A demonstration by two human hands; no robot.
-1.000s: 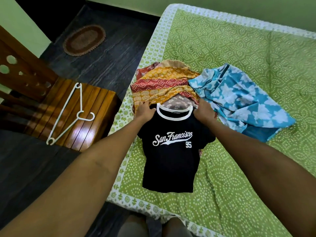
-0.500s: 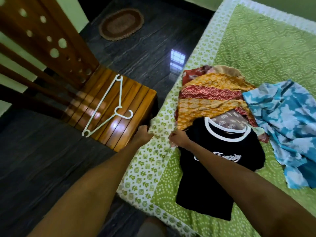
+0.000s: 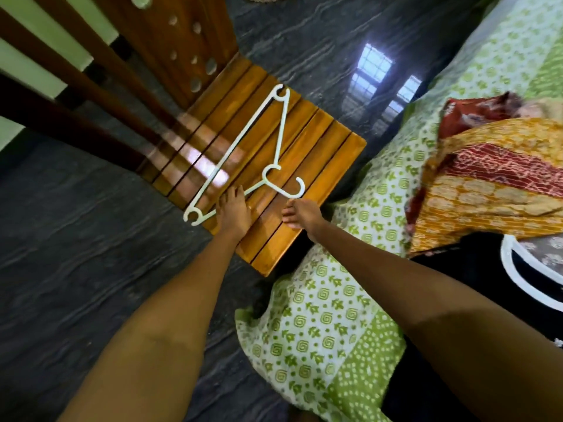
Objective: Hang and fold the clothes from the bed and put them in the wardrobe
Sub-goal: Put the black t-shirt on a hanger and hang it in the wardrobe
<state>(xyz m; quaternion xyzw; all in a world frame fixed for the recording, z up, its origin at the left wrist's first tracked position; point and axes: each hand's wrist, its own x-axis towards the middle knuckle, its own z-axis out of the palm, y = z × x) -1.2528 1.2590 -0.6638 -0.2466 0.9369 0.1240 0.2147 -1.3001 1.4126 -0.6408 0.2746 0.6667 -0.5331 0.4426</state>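
Nearest to us, on the bed (image 3: 323, 324) with its green and white patterned cover, lies the black T-shirt (image 3: 475, 278), its white-trimmed collar toward the right edge of the view; it sits on the side of the bed away from the wooden chair (image 3: 307, 166). Both our bare forearms reach out from the bottom of the view toward that chair, which stands on the dark floor just beside the bed's corner.

Our left hand (image 3: 233, 213) lies over the near edge of the chair seat, fingers stretched out almost straight, their tips touching the lower arm of the white plastic hanger (image 3: 243, 153). We cannot see any finger curled round the hanger; it looks touched, not gripped. Our right hand (image 3: 301, 215) is over the same near edge of the seat, on the bed side of the left hand, fingers loosely extended and holding nothing, the fingertips just short of the hanger's hook.

The hanger lies flat on the seat slats, its hook pointing toward the bed and its long bar running toward the chair back.

Farther along the bed from the chair, beyond the black T-shirt, we see a folded yellow and red patterned cloth (image 3: 487, 184), with a dark red cloth (image 3: 469, 114) showing behind it.
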